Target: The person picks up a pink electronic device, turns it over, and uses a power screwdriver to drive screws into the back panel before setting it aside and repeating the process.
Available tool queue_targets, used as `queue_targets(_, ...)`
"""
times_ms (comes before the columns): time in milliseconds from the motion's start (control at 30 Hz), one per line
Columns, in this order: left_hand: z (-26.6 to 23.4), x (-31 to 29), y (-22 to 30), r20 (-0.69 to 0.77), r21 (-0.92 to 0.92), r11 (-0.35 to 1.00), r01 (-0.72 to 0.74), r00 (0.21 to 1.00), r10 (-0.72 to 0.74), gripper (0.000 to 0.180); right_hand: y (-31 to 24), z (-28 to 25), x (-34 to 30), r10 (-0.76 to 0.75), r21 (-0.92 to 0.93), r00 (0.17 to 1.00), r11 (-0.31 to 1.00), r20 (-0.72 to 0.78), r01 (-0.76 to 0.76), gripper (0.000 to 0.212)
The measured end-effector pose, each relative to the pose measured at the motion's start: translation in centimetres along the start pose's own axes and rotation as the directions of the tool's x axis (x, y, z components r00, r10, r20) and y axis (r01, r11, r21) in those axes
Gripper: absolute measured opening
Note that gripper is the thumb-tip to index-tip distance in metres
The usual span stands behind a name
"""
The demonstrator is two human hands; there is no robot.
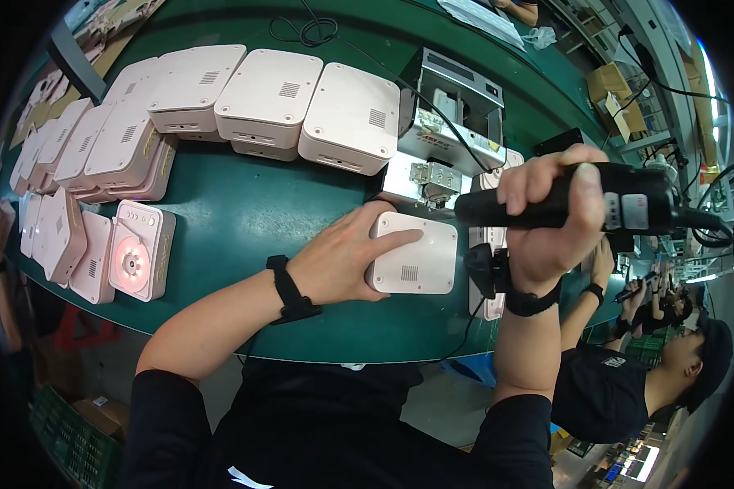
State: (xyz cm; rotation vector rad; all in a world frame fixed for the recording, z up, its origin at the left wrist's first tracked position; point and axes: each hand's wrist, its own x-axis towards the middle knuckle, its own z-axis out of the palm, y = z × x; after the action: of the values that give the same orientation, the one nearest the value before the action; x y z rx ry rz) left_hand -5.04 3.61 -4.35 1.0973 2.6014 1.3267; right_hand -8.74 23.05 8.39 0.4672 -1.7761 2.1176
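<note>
From the head camera, the only view I have, I find the white box [428, 257] flat on the green table [245, 220], vents up, just in front of the metal machine [457, 106]. My left hand [334, 253] lies over its left end, index finger stretched across the top; whether the fingers pinch the sides or merely press, I cannot tell. My right hand [559, 248] is closed around a black corded tool [556, 200], front end pointing left.

I see several ways this could go wrong. Held at one end only, the box could pivot or slide if its free end were pushed. The outstretched finger would be exposed if the tool slipped on that face. A careless swing could knock the machine, or its thin cable [432, 114] could snag. Towards the left, the stacked boxes [269, 90] could topple if an elbow caught them.

The tool's tip I cannot make out, nor whether its front touches anything. My right wrist and the black wrist gadget [485, 273] partly cover another white box [489, 308]. The box's underside is hidden, and the rim cuts off the tool's cord.
</note>
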Motion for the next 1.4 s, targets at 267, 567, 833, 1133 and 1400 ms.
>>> queue_targets(267, 0.8, 1.0, -0.1, 0.027, 0.005, 1.000, -0.022, 0.999, 0.022, 0.085, 0.4, 0.6, 1.7, 0.000, -0.063, 0.999, 0.998, -0.040, -0.002, 0.026)
queue_targets(567, 0.8, 0.9, -0.4, 0.018, -0.014, 1.000, -0.016, 1.000, 0.016, 0.082, 0.3, 2.8, -0.9, 0.063, 0.094, 0.994, 0.993, 0.095, -0.071, 0.024)
queue_targets(833, 1.1, 0.9, -0.6, -0.052, 0.040, 0.995, -0.089, 0.995, 0.091, 0.080, 1.6, 3.1, -1.3, 0.034, 0.056, 0.989, 0.998, 0.142, -0.042, 0.022)
queue_targets(1133, 0.7, 0.6, -0.5, -0.027, 0.027, 0.997, -0.077, 0.997, 0.078, 0.082, 1.0, 3.1, -1.4, -0.007, 0.042, 0.991, 0.999, 0.130, 0.001, 0.023)
queue_targets(1400, -1.1, -1.3, -0.7, -0.026, 0.065, 0.998, 0.014, 1.000, -0.012, 0.082, 0.4, 1.6, 1.3, -0.109, -0.099, 0.992, 0.988, 0.059, 0.115, 0.023)
